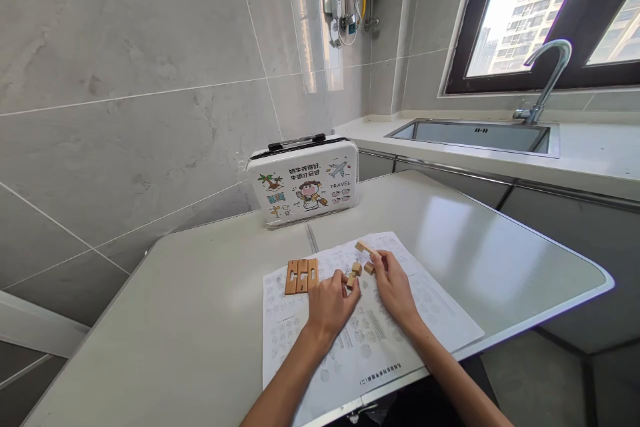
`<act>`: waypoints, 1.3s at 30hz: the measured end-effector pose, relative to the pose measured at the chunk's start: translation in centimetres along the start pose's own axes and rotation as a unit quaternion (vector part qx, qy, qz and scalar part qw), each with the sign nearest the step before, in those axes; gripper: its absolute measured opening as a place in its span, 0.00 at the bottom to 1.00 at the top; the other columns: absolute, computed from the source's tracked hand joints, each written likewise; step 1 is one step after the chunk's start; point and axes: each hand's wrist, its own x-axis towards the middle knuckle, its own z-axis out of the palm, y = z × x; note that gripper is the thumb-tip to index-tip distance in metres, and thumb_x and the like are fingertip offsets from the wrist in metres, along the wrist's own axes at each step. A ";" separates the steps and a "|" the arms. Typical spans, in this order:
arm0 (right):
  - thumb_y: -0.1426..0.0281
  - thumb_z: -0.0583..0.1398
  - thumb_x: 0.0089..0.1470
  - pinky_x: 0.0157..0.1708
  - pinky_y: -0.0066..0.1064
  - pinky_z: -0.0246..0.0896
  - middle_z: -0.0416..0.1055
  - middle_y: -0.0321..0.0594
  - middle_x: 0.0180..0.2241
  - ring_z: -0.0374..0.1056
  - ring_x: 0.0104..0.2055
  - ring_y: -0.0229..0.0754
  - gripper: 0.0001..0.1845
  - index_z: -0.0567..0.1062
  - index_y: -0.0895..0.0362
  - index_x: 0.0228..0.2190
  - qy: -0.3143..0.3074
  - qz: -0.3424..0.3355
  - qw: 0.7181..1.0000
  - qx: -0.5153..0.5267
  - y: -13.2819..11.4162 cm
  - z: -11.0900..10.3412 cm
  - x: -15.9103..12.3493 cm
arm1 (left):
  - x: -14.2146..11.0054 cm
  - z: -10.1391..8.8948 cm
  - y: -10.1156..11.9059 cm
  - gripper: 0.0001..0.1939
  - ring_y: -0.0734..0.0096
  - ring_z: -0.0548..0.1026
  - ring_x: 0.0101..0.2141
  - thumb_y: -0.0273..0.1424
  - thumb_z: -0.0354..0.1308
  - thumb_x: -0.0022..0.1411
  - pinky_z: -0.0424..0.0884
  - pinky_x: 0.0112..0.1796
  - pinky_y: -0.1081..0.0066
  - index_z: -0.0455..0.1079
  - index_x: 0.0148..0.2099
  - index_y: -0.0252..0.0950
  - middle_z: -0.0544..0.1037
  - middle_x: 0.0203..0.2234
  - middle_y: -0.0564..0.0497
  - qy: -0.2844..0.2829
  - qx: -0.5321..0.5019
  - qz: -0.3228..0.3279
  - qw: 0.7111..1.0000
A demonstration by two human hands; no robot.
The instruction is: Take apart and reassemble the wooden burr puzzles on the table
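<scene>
Forearms (295, 367) reach over the near edge toward small wooden parts on a printed sheet (435, 307). The left hand (325, 303) pinches a small block (351, 279) between thumb and fingers; a wooden cube (357, 268) sits right at its far end, joined or merely touching, I can't tell. The right hand (393, 285) grasps a long wooden bar (369, 249) by its near end, fingers nearly closed, a short piece (369, 268) just beside them. Both grips look like fine handling of separate parts, which calls for light, steady fingertips. Flat wooden plates (301, 276) lie to the left; under everything spreads the tabletop (175, 320), a white case (300, 207) standing beyond.
</scene>
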 end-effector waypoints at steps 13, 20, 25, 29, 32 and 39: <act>0.38 0.55 0.65 0.45 0.45 0.73 0.81 0.46 0.40 0.80 0.42 0.55 0.30 0.73 0.51 0.44 -0.053 0.054 0.994 0.076 0.1 0.1 0.0 | 0.1 -0.9 0.7 0.26 0.48 0.72 0.55 0.28 0.67 0.59 0.72 0.55 0.52 0.72 0.60 0.42 0.74 0.54 0.42 -0.060 0.013 0.147 0.987; 0.38 0.57 0.63 0.40 0.43 0.77 0.80 0.45 0.42 0.79 0.39 0.51 0.29 0.75 0.51 0.40 -0.067 0.061 0.989 0.116 0.5 0.3 0.2 | 0.0 -0.6 0.4 0.11 0.46 0.67 0.60 0.31 0.65 0.70 0.70 0.58 0.46 0.76 0.53 0.42 0.73 0.56 0.42 -0.083 -0.016 0.163 0.983; 0.39 0.58 0.63 0.43 0.43 0.74 0.80 0.45 0.40 0.77 0.41 0.51 0.29 0.75 0.51 0.40 -0.038 0.062 0.990 0.117 0.5 0.0 0.4 | 0.2 -0.6 0.3 0.04 0.46 0.70 0.58 0.34 0.64 0.71 0.70 0.56 0.47 0.76 0.46 0.40 0.78 0.52 0.43 -0.070 -0.047 0.139 0.987; 0.40 0.60 0.62 0.46 0.43 0.70 0.78 0.45 0.40 0.74 0.44 0.53 0.27 0.76 0.52 0.41 -0.015 0.058 0.990 0.126 -0.1 -0.5 0.5 | 0.3 -0.8 0.6 0.08 0.53 0.76 0.46 0.37 0.60 0.74 0.71 0.49 0.55 0.75 0.50 0.41 0.82 0.45 0.45 -0.047 -0.090 0.081 0.992; 0.42 0.61 0.63 0.45 0.42 0.70 0.77 0.44 0.38 0.72 0.41 0.51 0.27 0.77 0.53 0.44 -0.019 0.060 0.986 0.155 -0.7 -0.8 0.5 | 0.3 -1.0 0.9 0.13 0.61 0.76 0.33 0.43 0.57 0.75 0.71 0.38 0.63 0.75 0.51 0.41 0.82 0.34 0.49 -0.028 -0.131 0.019 0.991; 0.47 0.68 0.57 0.33 0.37 0.69 0.77 0.42 0.40 0.69 0.32 0.43 0.28 0.81 0.52 0.51 -0.089 0.102 0.949 0.285 -1.7 -1.0 0.5 | 0.9 -1.0 1.1 0.19 0.58 0.80 0.42 0.45 0.55 0.75 0.73 0.44 0.63 0.79 0.56 0.42 0.84 0.43 0.46 0.012 -0.239 -0.072 0.968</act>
